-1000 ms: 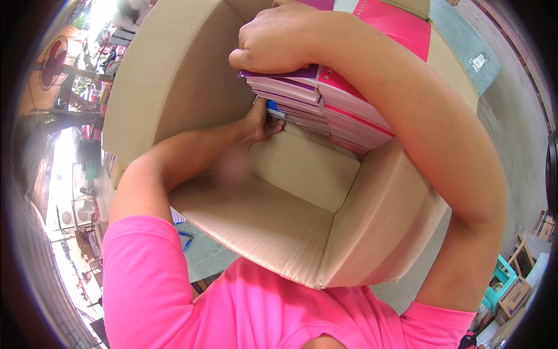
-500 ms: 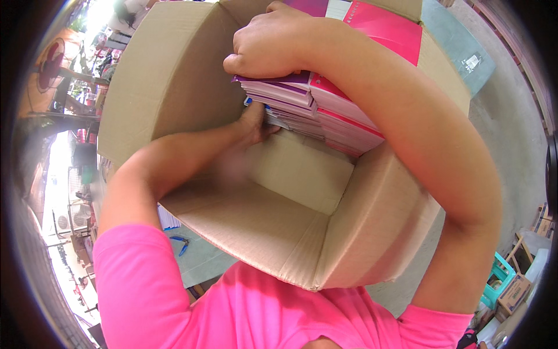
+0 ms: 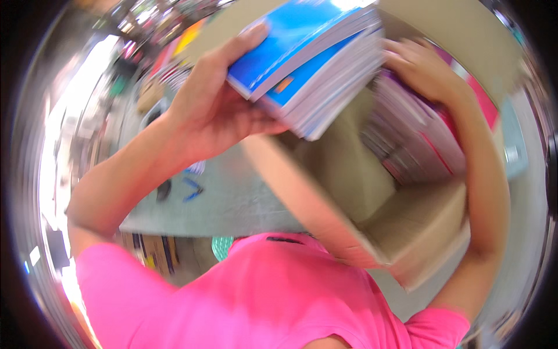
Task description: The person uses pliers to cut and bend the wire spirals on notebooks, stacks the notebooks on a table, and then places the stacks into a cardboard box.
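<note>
My left hand is closed around a stack of blue booklets, its thumb on the top cover and its fingers underneath. The stack is tilted, with its white page edges facing right, above the left side of an open cardboard box. Inside the box, toward the right, stand stacks of purple-covered booklets and red-covered booklets. Across the top of the purple ones lies my right hand, fingers stretched toward the blue stack. Its fingertips are partly blurred.
A grey-green table is left of the box, with blue-handled pliers on it. Colourful items lie blurred at the far left. The box's raised flap stands at the back right. Below the table edge is a green woven-looking object.
My left hand has come up out of the box with the blue booklets. The box and my right hand now appear farther right, and my right hand's fingers are less curled.
</note>
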A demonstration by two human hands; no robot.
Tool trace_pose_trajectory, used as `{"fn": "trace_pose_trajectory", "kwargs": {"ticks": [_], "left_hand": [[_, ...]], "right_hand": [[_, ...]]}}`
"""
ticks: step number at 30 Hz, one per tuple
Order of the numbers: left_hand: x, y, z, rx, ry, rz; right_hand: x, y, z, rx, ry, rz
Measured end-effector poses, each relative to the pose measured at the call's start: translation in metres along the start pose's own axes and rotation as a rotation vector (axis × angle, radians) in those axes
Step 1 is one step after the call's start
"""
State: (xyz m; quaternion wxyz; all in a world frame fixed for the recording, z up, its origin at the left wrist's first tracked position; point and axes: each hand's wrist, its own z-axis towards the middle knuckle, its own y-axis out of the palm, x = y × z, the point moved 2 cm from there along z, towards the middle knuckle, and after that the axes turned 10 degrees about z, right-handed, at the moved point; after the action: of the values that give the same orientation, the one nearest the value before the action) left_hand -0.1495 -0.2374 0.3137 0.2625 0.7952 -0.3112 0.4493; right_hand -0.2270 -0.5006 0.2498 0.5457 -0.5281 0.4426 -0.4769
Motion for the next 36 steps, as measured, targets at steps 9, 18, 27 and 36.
{"fn": "trace_pose_trajectory", "kwargs": {"ticks": [9,18,27,36], "left_hand": [[-0.002,-0.126,-0.141,0.363,0.619,-0.171],[-0.122,-0.326,-0.158,0.735,0.017,0.226],[-0.142,-0.405,-0.072,0.208,0.087,0.245],[-0.170,-0.442,-0.028,0.305,0.221,0.647]], "right_hand": [[0.012,-0.013,-0.029,0.132,0.178,0.345],[-0.015,-0.036,-0.028,0.195,0.198,0.236],[-0.046,-0.103,-0.054,-0.179,0.703,0.508],[-0.022,-0.044,-0.085,0.476,0.608,0.128]]}}
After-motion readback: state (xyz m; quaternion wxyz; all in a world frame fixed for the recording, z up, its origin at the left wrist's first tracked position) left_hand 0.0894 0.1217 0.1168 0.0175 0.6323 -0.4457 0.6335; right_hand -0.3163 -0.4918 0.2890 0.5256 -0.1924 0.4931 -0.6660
